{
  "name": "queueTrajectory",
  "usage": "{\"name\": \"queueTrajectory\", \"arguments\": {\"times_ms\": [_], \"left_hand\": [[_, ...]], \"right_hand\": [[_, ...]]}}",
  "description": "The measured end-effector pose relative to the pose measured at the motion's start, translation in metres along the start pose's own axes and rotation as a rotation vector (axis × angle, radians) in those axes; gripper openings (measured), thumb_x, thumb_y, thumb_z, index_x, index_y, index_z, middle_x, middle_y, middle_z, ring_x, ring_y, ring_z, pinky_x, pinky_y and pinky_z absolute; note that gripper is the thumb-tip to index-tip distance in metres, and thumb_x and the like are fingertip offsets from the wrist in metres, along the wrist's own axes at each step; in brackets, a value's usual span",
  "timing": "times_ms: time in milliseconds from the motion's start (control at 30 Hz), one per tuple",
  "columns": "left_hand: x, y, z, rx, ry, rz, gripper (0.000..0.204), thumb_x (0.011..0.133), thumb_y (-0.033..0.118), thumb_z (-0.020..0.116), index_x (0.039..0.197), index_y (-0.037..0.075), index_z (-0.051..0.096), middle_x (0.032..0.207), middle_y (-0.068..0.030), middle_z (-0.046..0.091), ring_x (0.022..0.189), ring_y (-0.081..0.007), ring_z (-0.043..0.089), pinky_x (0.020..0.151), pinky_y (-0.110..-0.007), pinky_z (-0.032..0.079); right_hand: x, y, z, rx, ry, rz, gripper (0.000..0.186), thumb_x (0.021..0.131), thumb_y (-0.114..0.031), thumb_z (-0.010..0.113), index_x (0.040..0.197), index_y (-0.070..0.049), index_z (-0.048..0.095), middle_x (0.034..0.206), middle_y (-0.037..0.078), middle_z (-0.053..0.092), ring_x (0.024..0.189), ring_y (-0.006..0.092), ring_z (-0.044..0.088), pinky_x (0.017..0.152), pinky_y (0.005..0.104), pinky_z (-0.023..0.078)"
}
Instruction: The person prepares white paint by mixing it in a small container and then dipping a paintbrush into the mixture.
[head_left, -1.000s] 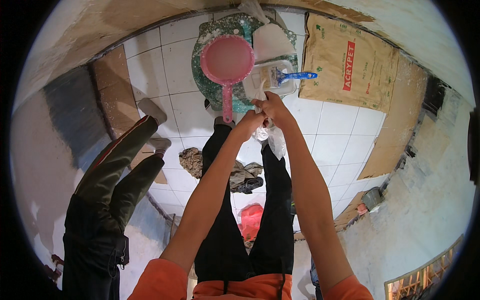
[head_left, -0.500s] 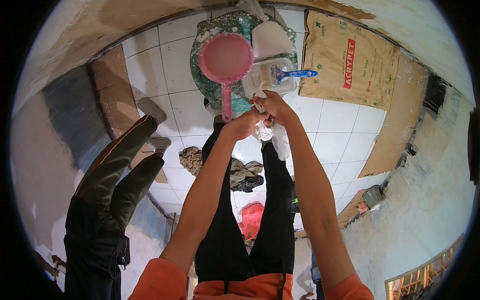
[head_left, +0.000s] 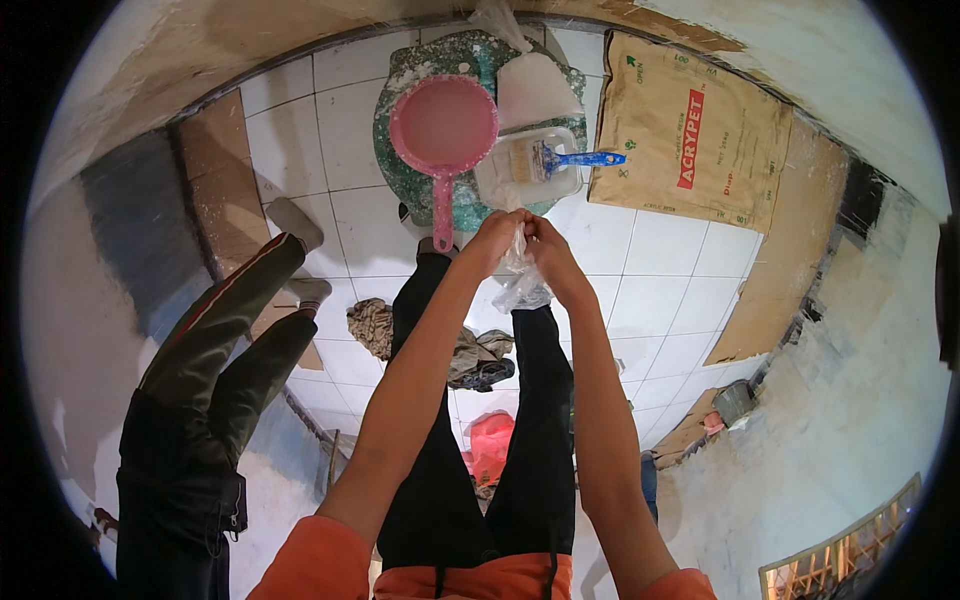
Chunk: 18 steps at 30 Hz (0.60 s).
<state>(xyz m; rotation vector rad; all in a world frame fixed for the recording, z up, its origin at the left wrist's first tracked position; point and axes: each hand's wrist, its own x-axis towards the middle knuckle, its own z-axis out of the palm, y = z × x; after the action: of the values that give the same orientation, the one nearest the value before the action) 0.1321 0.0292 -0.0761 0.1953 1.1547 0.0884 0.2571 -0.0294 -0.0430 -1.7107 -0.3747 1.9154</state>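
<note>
Both fists meet in front of me over a thin, crumpled clear plastic bag (head_left: 524,292). My left hand (head_left: 494,242) is closed on its gathered neck, and my right hand (head_left: 552,255) pinches it beside the left; the fingertips partly hide each other. Whitish stuff shows through the plastic above the hands. Just beyond sits a clear plastic tub (head_left: 484,190) with a blue-handled paintbrush (head_left: 590,159) lying across it. To its left a pink dipper (head_left: 443,125) holds milky liquid, its handle toward me. A bag of white powder (head_left: 538,92) stands behind the tub.
These rest on a green, white-spattered surface (head_left: 400,170). A flat brown paper sack (head_left: 680,130) lies right, over cardboard (head_left: 805,200). Another person's legs (head_left: 220,360) are at left. Crumpled cloths (head_left: 475,350) and a red plastic bag (head_left: 492,445) lie below my arms.
My right hand has come down level with my left, and the fingertips now meet at the bag's neck. The bag hangs more spread out below. The whole view has shifted slightly.
</note>
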Motion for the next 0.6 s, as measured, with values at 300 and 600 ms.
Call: {"name": "queueTrajectory", "arguments": {"times_ms": [300,600], "left_hand": [[0.008,-0.001,0.005,-0.127,0.098,-0.009,0.022,0.096,0.024,0.043,0.099,0.009,0.059,0.104,-0.0024,0.06,0.103,-0.0141,0.051,0.093,-0.03,0.034],[-0.002,0.023,0.01,-0.036,-0.029,-0.036,0.032,0.102,0.026,0.041,0.122,0.009,0.06,0.125,-0.0036,0.058,0.112,-0.0129,0.048,0.1,-0.034,0.033]], "right_hand": [[0.009,-0.007,0.01,-0.196,0.215,0.023,0.06,0.091,-0.025,0.057,0.137,0.011,0.042,0.121,0.019,0.059,0.11,0.0233,0.056,0.095,0.0286,0.041],[0.037,0.003,-0.002,-0.368,0.13,0.031,0.038,0.094,-0.028,0.053,0.107,0.007,0.062,0.093,0.011,0.065,0.084,0.0155,0.056,0.077,0.0312,0.045]]}}
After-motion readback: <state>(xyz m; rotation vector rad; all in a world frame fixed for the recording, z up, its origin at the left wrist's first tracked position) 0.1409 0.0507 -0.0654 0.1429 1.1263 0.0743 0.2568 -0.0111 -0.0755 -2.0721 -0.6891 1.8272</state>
